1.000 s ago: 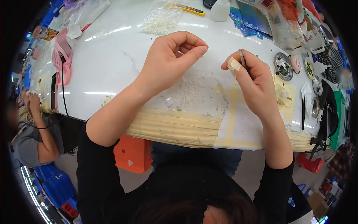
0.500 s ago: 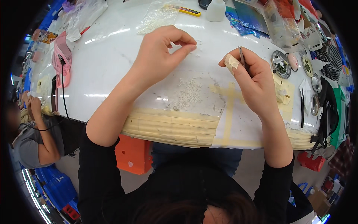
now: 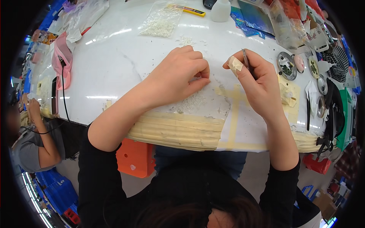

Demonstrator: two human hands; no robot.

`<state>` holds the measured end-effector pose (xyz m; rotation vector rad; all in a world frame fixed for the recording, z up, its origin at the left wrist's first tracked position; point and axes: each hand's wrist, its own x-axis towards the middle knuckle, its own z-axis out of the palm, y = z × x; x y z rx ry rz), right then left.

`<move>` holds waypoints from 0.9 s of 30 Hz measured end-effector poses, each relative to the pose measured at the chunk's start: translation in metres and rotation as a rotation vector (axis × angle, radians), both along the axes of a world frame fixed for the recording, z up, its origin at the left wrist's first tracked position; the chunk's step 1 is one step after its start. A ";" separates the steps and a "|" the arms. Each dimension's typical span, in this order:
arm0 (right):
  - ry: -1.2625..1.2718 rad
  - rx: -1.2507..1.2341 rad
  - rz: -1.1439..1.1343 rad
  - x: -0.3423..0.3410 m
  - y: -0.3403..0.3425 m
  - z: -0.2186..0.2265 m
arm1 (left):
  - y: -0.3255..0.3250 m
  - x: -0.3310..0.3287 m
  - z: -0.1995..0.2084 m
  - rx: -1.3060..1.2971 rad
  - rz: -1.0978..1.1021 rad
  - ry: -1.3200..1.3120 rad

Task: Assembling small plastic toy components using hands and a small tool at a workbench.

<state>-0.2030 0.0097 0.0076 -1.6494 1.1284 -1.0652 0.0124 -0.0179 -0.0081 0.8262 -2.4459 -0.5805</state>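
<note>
My left hand (image 3: 182,74) is over the middle of the table, thumb and forefinger pinched together. Whatever may be between those fingertips is too small to make out. Just below it, a scatter of tiny white pieces (image 3: 194,102) lies on the white tabletop, partly covered by the hand. A smaller heap of white bits (image 3: 186,40) sits beyond the knuckles. On the right, my right hand (image 3: 260,78) is closed around slim metal tweezers (image 3: 245,57), which point away from me. Beige tape (image 3: 235,65) wraps its thumb.
Beyond lie a clear bag of white bits (image 3: 159,26), a yellow cutter (image 3: 194,11) and a white bottle (image 3: 220,11). Round metal dishes (image 3: 286,65) stand at right, near a black tool (image 3: 308,110). Masking tape (image 3: 175,129) covers the near edge. Another person (image 3: 42,144) sits at left.
My left hand has moved nearer and slightly right, from beyond the white scatter to above it, uncovering the small far heap. My right hand with the tweezers has hardly moved.
</note>
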 end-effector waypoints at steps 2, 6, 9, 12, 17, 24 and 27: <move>-0.012 -0.010 -0.005 0.000 -0.001 -0.001 | 0.002 -0.002 0.002 0.081 -0.001 0.071; -0.006 -0.011 -0.004 0.003 0.001 0.005 | 0.004 0.000 0.006 0.630 0.081 0.434; 0.034 0.017 -0.007 0.001 0.002 0.007 | 0.006 -0.002 0.014 1.045 0.150 0.685; 0.091 0.017 -0.003 0.003 0.005 0.012 | 0.010 -0.006 0.014 1.280 0.166 0.839; 0.097 -0.125 0.011 0.005 0.006 0.005 | 0.014 -0.007 0.007 1.365 0.142 0.905; 0.084 -0.145 0.026 0.003 0.005 0.001 | 0.014 -0.005 0.007 1.309 0.120 0.856; 0.106 -0.167 0.035 0.004 0.004 0.002 | 0.015 -0.004 0.011 1.214 0.138 0.810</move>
